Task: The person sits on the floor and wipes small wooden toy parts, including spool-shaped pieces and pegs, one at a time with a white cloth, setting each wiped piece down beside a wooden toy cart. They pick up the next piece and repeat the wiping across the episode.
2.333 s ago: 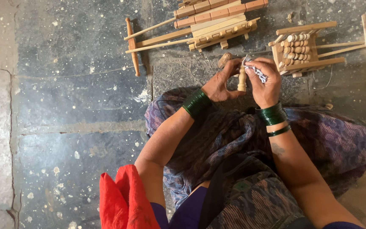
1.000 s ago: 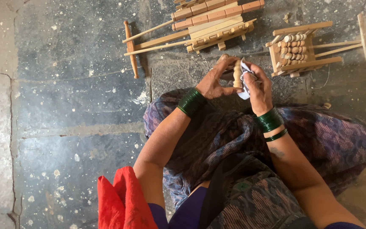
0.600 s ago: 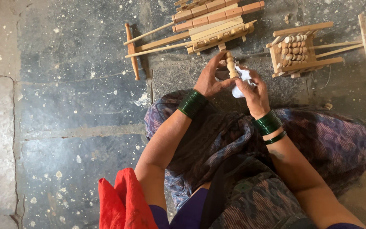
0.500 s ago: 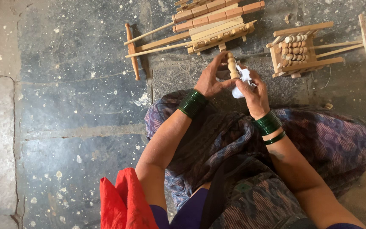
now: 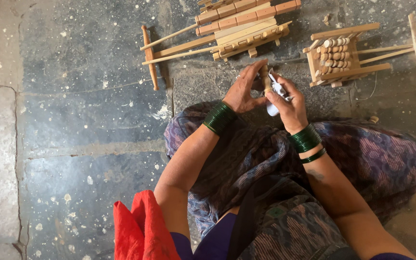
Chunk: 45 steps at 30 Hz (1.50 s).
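Single head-worn view, steeply downward, close over lap and stone floor [image 5: 73, 120].

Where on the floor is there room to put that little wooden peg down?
The widest bare patch is the stone floor left of the knees, below the long wooden cart. A narrower strip lies between that cart and the small wooden cart. It is crowded right around the left hand and right hand.

Cracked grey stone floor [image 5: 73, 120], speckled, daylit
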{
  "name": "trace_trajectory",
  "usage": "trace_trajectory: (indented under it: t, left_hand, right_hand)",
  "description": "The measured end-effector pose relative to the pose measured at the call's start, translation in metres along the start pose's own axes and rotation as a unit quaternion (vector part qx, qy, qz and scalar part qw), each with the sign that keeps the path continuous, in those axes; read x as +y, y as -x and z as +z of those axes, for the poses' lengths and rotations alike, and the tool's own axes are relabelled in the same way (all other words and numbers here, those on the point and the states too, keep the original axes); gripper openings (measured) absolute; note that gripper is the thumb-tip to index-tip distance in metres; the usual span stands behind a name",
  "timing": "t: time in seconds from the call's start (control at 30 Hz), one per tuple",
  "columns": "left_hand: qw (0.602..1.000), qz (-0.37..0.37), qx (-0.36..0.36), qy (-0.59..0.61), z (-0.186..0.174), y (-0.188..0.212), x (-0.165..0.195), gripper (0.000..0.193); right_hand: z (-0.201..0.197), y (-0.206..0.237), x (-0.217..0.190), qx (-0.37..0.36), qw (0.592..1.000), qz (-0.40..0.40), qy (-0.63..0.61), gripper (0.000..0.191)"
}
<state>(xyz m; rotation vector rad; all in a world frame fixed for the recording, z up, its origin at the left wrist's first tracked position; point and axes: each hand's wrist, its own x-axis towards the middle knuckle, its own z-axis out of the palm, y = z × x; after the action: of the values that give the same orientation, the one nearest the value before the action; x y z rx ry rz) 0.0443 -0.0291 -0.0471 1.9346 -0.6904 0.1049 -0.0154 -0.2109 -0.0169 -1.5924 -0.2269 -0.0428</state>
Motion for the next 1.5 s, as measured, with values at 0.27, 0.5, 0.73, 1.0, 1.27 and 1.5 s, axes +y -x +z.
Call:
trace_trajectory:
  t: [0.27,0.5,0.73,1.0,1.27,1.5]
  left_hand:
    - [0.996,-0.051,-0.076,-0.021,0.001,0.003,-0.007,0.108]
    - [0.992,-0.095,-0.066,-0.047,0.005,0.005,-0.01,0.102]
    - [0.998,-0.036,-0.046,0.027,0.003,0.004,-0.016,0.098]
    - [0.969,-0.069,-0.043,0.233,0.005,0.0,-0.006,0.098]
    - [0.895,-0.075,-0.157,0.411,-0.003,0.001,-0.015,0.073]
    - [0.927,-0.135,-0.046,0.348,0.007,0.003,-0.022,0.041]
  right_hand:
    - [-0.002,0.0,-0.004,-0.04,0.996,-0.01,0.077,0.063]
    - [-0.005,-0.002,0.002,0.003,0.995,-0.015,0.095,0.031]
    - [-0.005,-0.003,-0.005,-0.03,0.992,-0.05,0.111,0.04]
    - [-0.012,-0.007,0.007,0.022,0.987,-0.034,0.156,0.024]
    - [-0.028,-0.019,-0.006,0.016,0.952,-0.175,0.25,0.037]
    - [-0.008,-0.014,-0.003,0.095,0.865,-0.227,0.436,0.047]
